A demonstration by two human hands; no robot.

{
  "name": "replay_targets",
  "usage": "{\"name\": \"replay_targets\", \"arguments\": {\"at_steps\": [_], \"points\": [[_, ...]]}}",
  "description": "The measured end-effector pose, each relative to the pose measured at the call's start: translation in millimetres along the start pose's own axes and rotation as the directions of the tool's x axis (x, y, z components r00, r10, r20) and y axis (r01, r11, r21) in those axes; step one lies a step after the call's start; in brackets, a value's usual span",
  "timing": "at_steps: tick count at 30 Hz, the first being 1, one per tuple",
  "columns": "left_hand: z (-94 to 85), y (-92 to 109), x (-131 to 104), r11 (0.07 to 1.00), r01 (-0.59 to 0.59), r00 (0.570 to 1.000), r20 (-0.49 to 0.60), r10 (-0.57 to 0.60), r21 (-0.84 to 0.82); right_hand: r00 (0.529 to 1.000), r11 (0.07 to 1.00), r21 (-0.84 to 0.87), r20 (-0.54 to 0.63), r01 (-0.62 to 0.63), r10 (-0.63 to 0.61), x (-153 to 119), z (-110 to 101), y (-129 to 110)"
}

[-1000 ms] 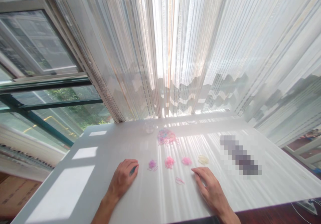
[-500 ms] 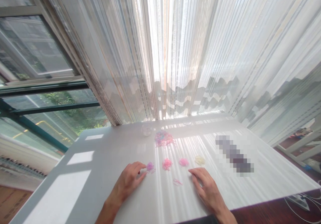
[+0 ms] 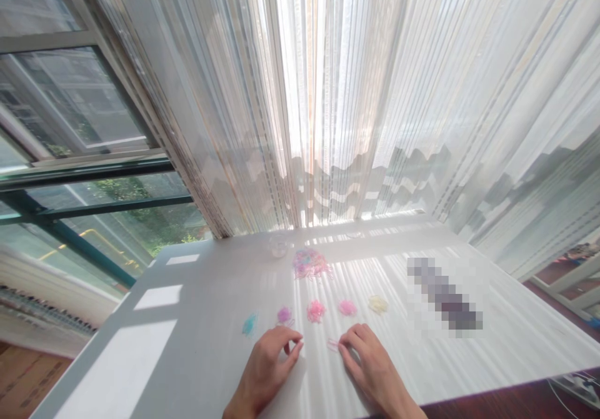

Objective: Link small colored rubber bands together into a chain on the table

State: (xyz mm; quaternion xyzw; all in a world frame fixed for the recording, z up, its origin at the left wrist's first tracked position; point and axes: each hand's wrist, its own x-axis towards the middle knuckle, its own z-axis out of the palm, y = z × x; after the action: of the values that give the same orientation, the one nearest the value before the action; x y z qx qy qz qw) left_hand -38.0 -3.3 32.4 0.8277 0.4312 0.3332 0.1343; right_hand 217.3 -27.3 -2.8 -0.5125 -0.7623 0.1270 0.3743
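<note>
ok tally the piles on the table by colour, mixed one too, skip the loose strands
Teal pile: 1
Purple pile: 1
Pink piles: 2
Yellow pile: 1
Mixed pile: 1
Total: 6

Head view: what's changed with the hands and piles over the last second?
The left hand has moved right, uncovering the teal pile, and is now in front of the purple pile. The right hand has come left and nearer, reaching the loose pink bands; whether it grips them is unclear. The mixed pile, yellow pile and clear container stayed put.
</note>
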Motion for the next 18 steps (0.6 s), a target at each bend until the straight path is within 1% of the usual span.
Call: {"name": "replay_targets", "arguments": {"at_steps": [2, 4, 6, 8, 11, 15, 18], "points": [[16.8, 13, 3, 0.998, -0.025, 0.999, 0.03, 0.027, -0.061, 1.0, 0.999, 0.034, -0.007, 0.005, -0.005, 1, 1, 1], [32.5, 21, 8, 0.993, -0.021, 0.999, 0.023, 0.024, -0.116, 1.0, 0.996, 0.088, -0.018, -0.003, 0.004, 1, 0, 1], [44.6, 24, 12, 0.99, -0.005, 1.0, 0.012, 0.007, -0.138, 1.0, 0.99, 0.138, -0.023, -0.007, 0.01, 1, -1, 1], [52.4, 25, 15, 0.989, 0.012, 1.0, 0.005, -0.012, -0.15, 1.0, 0.986, 0.167, -0.024, -0.002, 0.006, 1, -2, 0], [57.6, 23, 14, 0.984, 0.036, 0.999, 0.007, -0.036, -0.174, 0.999, 0.983, 0.186, -0.033, 0.007, -0.001, 1, -2, -1], [58.6, 20, 11, 0.977, 0.075, 0.997, 0.005, -0.076, -0.2, 0.997, 0.978, 0.205, -0.077, 0.038, -0.022, 0, -1, 1], [58.6, 18, 9, 0.966, 0.087, 0.993, -0.06, -0.105, -0.242, 0.997, 0.977, 0.211, -0.075, 0.031, -0.016, 0, 0, 2]]}}
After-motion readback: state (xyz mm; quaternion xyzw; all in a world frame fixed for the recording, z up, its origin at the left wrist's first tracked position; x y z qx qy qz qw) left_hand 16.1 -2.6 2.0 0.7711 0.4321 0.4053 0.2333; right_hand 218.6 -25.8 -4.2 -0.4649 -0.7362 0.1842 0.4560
